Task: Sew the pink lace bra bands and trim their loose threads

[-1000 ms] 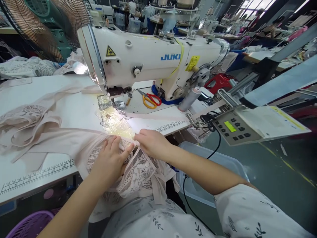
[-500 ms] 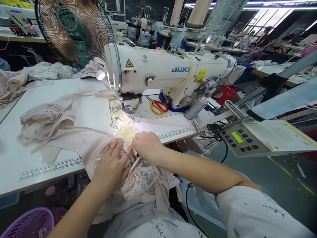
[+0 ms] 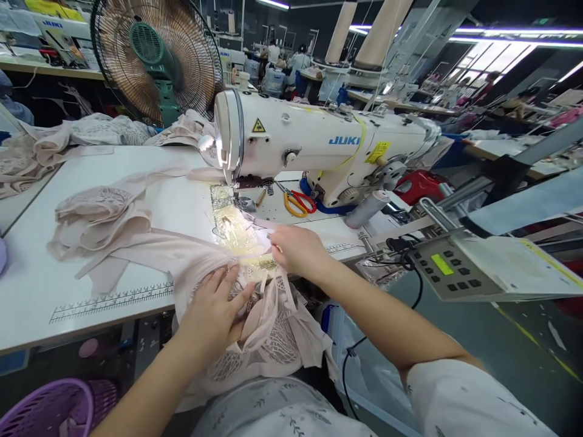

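Observation:
My left hand (image 3: 216, 306) lies with its fingers spread on a pale pink lace garment (image 3: 277, 340) at the table's front edge. Just right of it, my right hand (image 3: 296, 249) is closed in a pinch near a pale strip, below the needle area; what its fingertips hold is too small to name. A white JUKI sewing machine (image 3: 273, 130) stands beyond both hands. Yellowish tape (image 3: 239, 230) covers the bed in front of its needle. More of the pink fabric (image 3: 102, 212) spreads over the left of the table.
Scissors (image 3: 298, 203) with red and orange handles lie behind the needle area. A thread cone (image 3: 368, 209) and a control box (image 3: 449, 264) are on the right. A fan (image 3: 157, 57) stands behind, and a purple basket (image 3: 82, 400) is at lower left.
My right hand has moved right and slightly up, away from the garment's edge. My left hand stays on the fabric. The view has shifted, so the machine appears further right.

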`<action>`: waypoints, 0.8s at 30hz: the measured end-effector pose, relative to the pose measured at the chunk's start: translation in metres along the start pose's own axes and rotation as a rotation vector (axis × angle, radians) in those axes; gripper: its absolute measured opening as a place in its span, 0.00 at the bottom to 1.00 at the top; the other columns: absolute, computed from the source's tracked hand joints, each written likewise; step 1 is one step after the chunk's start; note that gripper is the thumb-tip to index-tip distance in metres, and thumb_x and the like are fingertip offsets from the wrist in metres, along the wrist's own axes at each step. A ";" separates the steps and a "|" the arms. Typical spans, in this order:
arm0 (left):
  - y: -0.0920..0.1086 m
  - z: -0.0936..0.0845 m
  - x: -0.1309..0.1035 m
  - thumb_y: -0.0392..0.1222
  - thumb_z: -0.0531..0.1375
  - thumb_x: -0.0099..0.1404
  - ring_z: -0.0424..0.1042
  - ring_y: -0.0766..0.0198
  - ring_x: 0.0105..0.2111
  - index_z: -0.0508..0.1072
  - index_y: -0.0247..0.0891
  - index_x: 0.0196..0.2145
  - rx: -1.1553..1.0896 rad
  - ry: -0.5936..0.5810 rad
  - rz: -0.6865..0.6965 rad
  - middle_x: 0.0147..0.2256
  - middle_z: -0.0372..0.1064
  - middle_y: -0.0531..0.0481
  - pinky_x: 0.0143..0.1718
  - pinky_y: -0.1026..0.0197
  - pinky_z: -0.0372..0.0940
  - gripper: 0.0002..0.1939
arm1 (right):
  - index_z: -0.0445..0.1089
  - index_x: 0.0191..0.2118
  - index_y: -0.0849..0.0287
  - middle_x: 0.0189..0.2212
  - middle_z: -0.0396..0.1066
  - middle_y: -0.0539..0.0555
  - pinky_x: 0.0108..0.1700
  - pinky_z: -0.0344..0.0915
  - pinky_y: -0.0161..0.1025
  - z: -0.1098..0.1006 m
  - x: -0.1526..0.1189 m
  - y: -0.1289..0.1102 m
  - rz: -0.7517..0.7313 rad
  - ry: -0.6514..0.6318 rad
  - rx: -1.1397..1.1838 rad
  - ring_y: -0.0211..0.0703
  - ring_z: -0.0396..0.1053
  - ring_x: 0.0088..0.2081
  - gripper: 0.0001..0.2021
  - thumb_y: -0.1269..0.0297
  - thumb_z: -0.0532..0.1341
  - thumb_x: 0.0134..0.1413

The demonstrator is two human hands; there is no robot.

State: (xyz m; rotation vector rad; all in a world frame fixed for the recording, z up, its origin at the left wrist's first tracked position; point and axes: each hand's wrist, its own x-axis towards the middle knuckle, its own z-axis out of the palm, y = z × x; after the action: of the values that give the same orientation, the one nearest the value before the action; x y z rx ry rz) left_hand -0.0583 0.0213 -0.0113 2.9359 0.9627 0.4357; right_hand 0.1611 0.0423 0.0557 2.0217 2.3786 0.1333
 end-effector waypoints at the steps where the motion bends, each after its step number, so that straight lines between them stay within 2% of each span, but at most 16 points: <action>1: 0.001 0.000 0.000 0.45 0.62 0.56 0.60 0.38 0.55 0.70 0.45 0.53 0.001 0.001 0.000 0.58 0.59 0.33 0.52 0.41 0.60 0.25 | 0.71 0.32 0.60 0.34 0.71 0.55 0.31 0.54 0.37 0.001 -0.001 -0.008 -0.056 0.017 0.018 0.44 0.66 0.36 0.08 0.64 0.56 0.56; 4: 0.002 0.000 -0.001 0.46 0.63 0.56 0.60 0.38 0.55 0.69 0.43 0.54 -0.001 0.027 0.010 0.57 0.60 0.33 0.52 0.40 0.60 0.27 | 0.71 0.35 0.61 0.36 0.71 0.57 0.34 0.54 0.39 0.009 0.003 -0.033 -0.189 0.089 0.065 0.45 0.66 0.39 0.11 0.59 0.57 0.56; 6: 0.002 -0.002 -0.001 0.47 0.62 0.57 0.61 0.39 0.55 0.69 0.41 0.53 -0.009 0.061 0.041 0.56 0.61 0.33 0.51 0.40 0.61 0.26 | 0.71 0.33 0.62 0.34 0.70 0.57 0.33 0.53 0.39 0.017 0.009 -0.045 -0.247 0.092 0.059 0.45 0.65 0.37 0.09 0.64 0.56 0.56; 9: -0.002 -0.007 -0.001 0.44 0.57 0.62 0.65 0.46 0.52 0.70 0.33 0.51 -0.006 0.170 0.076 0.52 0.65 0.33 0.49 0.48 0.65 0.21 | 0.72 0.32 0.62 0.31 0.69 0.56 0.31 0.50 0.38 0.026 0.017 -0.051 -0.312 0.052 0.036 0.43 0.64 0.34 0.08 0.71 0.55 0.54; 13: -0.011 -0.005 0.002 0.37 0.52 0.65 0.69 0.49 0.46 0.72 0.25 0.45 0.125 0.355 -0.067 0.44 0.71 0.34 0.46 0.49 0.67 0.16 | 0.72 0.32 0.62 0.30 0.69 0.57 0.29 0.48 0.37 0.028 0.018 -0.050 -0.306 0.015 0.035 0.42 0.62 0.32 0.09 0.71 0.54 0.55; 16: -0.016 0.002 0.004 0.37 0.51 0.66 0.71 0.50 0.43 0.73 0.26 0.45 0.183 0.332 -0.110 0.43 0.73 0.36 0.43 0.50 0.69 0.16 | 0.72 0.31 0.62 0.28 0.68 0.55 0.28 0.46 0.37 0.025 0.016 -0.047 -0.321 -0.018 0.038 0.41 0.62 0.30 0.08 0.71 0.55 0.54; 19: -0.018 0.007 0.004 0.39 0.50 0.66 0.70 0.50 0.46 0.72 0.27 0.46 0.202 0.301 -0.075 0.46 0.73 0.39 0.46 0.49 0.67 0.17 | 0.72 0.31 0.61 0.29 0.69 0.55 0.28 0.44 0.38 0.024 0.016 -0.045 -0.331 -0.032 0.036 0.41 0.61 0.30 0.09 0.72 0.54 0.53; 24: -0.017 0.007 0.004 0.40 0.49 0.67 0.70 0.50 0.47 0.72 0.27 0.48 0.225 0.301 -0.061 0.48 0.72 0.40 0.49 0.48 0.64 0.19 | 0.71 0.30 0.62 0.28 0.68 0.55 0.27 0.42 0.39 0.027 0.017 -0.045 -0.357 0.014 0.032 0.41 0.62 0.30 0.13 0.67 0.51 0.58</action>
State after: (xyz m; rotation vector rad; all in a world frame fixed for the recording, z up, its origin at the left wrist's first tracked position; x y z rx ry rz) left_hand -0.0627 0.0378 -0.0190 3.0853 1.2019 0.8380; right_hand 0.1156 0.0529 0.0262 1.5750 2.7155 0.1027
